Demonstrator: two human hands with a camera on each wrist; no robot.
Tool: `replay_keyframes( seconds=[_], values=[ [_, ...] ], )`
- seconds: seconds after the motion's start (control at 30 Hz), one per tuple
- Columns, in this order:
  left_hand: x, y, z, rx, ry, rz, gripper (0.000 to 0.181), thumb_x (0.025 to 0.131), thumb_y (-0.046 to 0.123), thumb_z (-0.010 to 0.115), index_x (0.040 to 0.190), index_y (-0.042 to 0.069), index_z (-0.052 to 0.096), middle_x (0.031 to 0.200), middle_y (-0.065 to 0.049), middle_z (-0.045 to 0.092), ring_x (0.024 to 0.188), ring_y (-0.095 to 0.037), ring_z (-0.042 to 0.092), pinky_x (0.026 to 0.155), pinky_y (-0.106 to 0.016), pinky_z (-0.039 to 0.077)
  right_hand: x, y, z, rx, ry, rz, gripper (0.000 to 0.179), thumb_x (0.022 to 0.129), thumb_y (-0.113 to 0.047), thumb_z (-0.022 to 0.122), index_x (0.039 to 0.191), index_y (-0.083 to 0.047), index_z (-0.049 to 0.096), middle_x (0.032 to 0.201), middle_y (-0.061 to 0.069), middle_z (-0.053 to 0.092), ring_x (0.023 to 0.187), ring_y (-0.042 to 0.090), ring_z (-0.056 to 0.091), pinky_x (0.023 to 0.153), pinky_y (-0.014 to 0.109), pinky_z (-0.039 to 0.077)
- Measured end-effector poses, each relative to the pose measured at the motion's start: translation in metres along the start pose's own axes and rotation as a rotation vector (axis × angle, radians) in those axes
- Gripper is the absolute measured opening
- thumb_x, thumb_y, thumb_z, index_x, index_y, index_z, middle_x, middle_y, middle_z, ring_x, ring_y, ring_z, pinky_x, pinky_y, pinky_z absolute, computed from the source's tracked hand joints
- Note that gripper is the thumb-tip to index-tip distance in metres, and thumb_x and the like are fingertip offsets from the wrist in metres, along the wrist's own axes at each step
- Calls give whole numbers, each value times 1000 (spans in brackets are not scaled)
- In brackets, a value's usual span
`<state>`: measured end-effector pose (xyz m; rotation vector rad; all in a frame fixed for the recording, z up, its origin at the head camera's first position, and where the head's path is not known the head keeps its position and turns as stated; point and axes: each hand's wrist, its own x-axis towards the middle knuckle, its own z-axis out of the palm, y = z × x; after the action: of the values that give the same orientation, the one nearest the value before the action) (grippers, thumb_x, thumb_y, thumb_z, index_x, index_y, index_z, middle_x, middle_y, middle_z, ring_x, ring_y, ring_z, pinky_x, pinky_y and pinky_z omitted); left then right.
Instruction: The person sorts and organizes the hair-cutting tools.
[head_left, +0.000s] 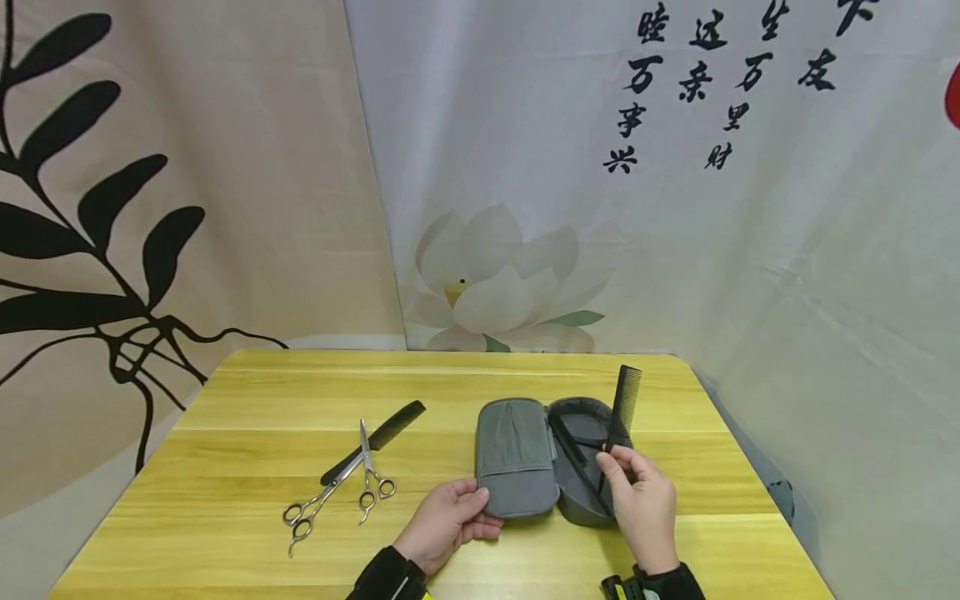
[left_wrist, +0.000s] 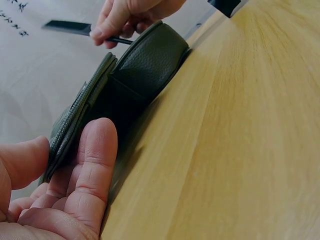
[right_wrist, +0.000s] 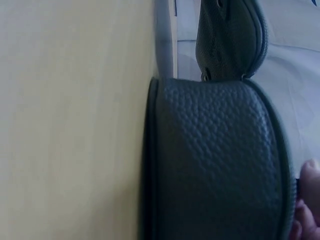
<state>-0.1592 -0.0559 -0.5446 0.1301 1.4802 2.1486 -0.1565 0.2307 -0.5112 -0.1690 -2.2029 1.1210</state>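
Operator: What is the state of the fingers?

Technician: Your left hand [head_left: 447, 518] pinches the cover of the grey zip case [head_left: 519, 492], thumb above and fingers beneath. Your right hand [head_left: 648, 508] has thumb and fingertips drawn together on a black tail comb [head_left: 624, 404]. Its teeth stand above those fingers; its thin tail runs down from them toward the case tray [head_left: 588, 510].

Operator: Which faults are possible?

Technician: First, the comb may pivot in your right fingers, because the pinch covers only a short length. Second, the tail may catch the tray rim or disturb the slender black tool [head_left: 567, 442] left of those fingers; a tilted comb would cause this. Third, raising your left fingers could tip the case. Fourth, swinging them leftward could knock the long scissors [head_left: 330, 490], small scissors [head_left: 367, 454] and wide comb [head_left: 393, 427] on the counter [head_left: 225, 517].
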Motion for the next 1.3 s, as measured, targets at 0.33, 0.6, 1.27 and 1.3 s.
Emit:
replay_keyframes(
  seconds=[0.33,0.6,1.27,1.3],
  values=[
    [1,2,0,4,4,6,39,112,13,56,138,-16,52,99,-10,74,86,-17,76,80,-29,67,4,-4,0,-181,-146,33,21,91,-15,87,106,0,82,88,12,82,72,20,74,58,21,53],
    [2,1,-1,-6,3,2,41,112,13,56,139,-17,51,100,-11,75,86,-17,77,80,-29,67,3,-6,-1,-252,-238,56,29,91,-17,87,113,0,81,86,10,82,73,25,77,62,28,55],
    [1,0,-2,-4,-1,-11,42,112,12,56,142,-17,49,102,-12,76,85,-16,77,80,-28,67,0,-6,-7,-404,-395,-34,21,94,-18,83,111,-6,81,82,4,82,82,30,76,89,57,39],
    [1,0,-1,-3,0,-11,42,112,12,56,142,-17,50,102,-12,75,85,-16,77,80,-28,67,-1,-6,-7,-404,-396,-35,21,94,-18,83,111,-6,81,82,4,82,83,31,76,90,58,39]
  ],
)
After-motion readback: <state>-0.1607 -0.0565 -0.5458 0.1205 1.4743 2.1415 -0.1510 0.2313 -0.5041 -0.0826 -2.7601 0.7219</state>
